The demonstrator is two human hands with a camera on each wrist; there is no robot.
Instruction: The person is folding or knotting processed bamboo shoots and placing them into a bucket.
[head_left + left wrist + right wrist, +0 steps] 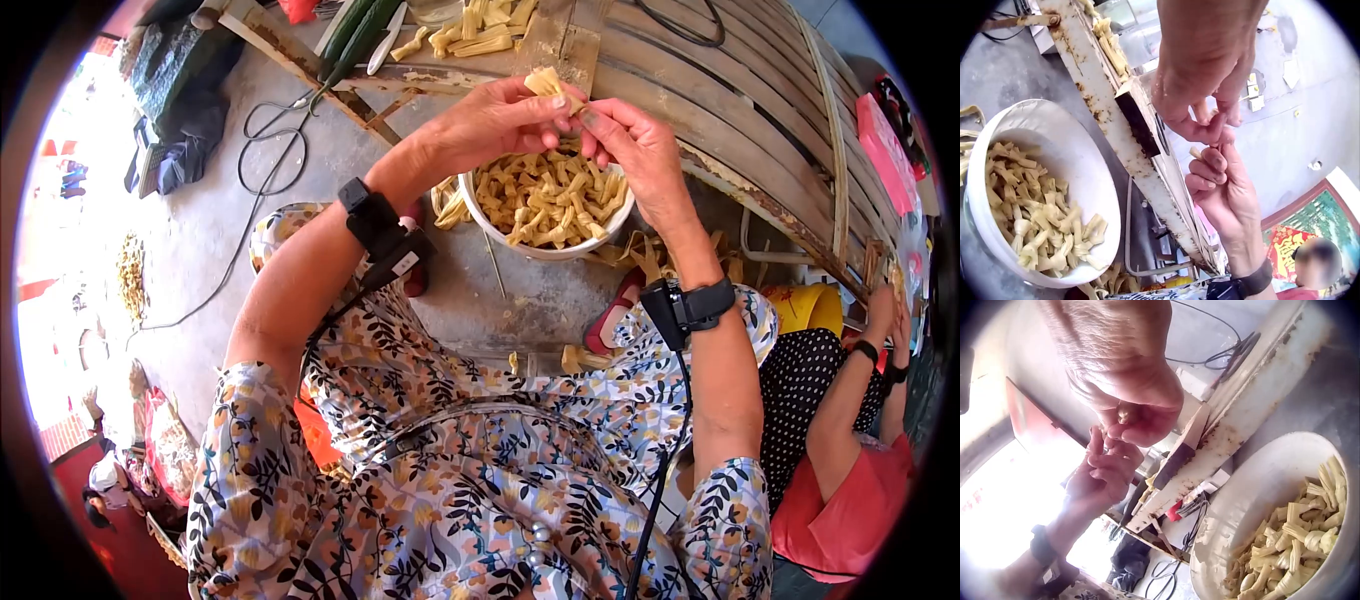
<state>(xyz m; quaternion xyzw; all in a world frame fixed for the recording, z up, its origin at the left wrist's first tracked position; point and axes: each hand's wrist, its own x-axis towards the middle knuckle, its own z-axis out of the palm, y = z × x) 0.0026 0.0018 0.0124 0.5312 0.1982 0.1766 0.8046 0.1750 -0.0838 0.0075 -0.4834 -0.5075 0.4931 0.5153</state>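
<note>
Both hands meet above a white bucket of pale yellow knotted strips. Between them is a folded yellowish strip, its free end sticking up in the head view. The left hand pinches it with thumb and fingers; the right hand pinches its other side, fingertips nearly touching the left ones. In the left wrist view, a short pale end shows by the curled fingers of the right hand. In the right wrist view, a small knotted part lies within the right hand.
A slatted wooden bench with a rusty metal frame stands beyond the bucket, with more strips and long green vegetables at its left. A black cable lies on the floor. Another person sits at the right.
</note>
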